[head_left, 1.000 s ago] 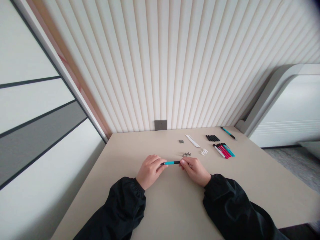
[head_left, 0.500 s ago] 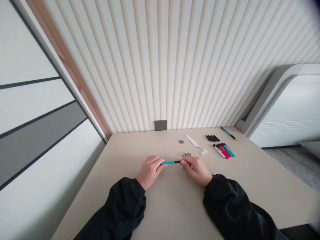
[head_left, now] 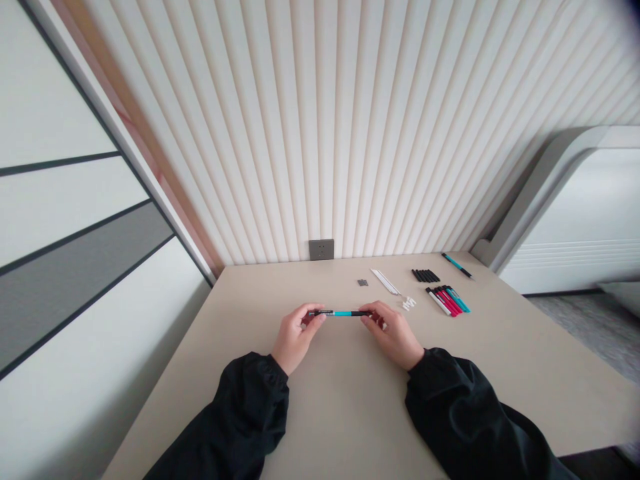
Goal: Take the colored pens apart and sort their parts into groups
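Observation:
A blue and black pen (head_left: pixel 343 313) lies level between my two hands, a little above the table (head_left: pixel 345 407). Its left end, with a dark clip part, is pinched between the thumb and fingers of my left hand (head_left: pixel 296 335). My right hand (head_left: pixel 393 333) is closed on the pen's black right end. Beyond my right hand are small white pieces (head_left: pixel 409 304) and thin white rods (head_left: pixel 385 282).
Black grips (head_left: pixel 425 275) lie in a row at the back right. Near them are white, red and blue pen barrels (head_left: pixel 448 301). Another blue and black pen (head_left: pixel 457 265) is by the far right edge. Small grey pieces (head_left: pixel 363 283) lie left of the rods.
The pen has moved slightly away from me. My left hand has shifted its grip toward the pen's left end, so more of the pen now shows.

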Demonstrator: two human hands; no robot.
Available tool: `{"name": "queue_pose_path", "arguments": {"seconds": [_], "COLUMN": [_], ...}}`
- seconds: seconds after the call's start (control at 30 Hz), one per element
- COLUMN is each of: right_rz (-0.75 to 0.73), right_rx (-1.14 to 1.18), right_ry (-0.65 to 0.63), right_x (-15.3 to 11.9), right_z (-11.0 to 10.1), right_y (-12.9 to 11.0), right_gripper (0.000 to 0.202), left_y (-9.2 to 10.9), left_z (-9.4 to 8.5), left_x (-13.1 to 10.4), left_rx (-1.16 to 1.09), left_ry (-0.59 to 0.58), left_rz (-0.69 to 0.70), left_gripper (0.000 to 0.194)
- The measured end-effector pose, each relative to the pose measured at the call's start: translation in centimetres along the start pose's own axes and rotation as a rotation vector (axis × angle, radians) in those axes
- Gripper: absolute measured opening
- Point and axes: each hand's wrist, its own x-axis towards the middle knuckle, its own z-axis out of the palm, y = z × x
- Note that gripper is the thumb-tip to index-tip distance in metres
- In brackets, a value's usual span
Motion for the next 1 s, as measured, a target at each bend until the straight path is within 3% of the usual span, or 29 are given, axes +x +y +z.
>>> {"name": "queue_pose_path", "arguments": {"seconds": [0.3,0.53,1.0], "right_rz": [-0.039,-0.004,0.031], "right_rx": [-0.02,-0.01,-0.006], "right_ry": [-0.096,-0.096,-0.115], "right_x": [-0.16,-0.17,-0.31], "right_z": [0.11,0.26,0.26], "right_y": [-0.15,-0.05,0.14], "right_gripper": [0.016,0.014,0.015], "left_y": [0.14,0.03,0.09], "left_z": [-0.03,0.3,-0.11], "left_x": [0.16,0.02,-0.29], "left_rx": [-0.127,-0.14,0.172], "left_ry": [0.068,0.093,0.043], "left_rz": [-0.099,-0.173,0.053], "left_gripper": [0.051,0.051,0.041]}}
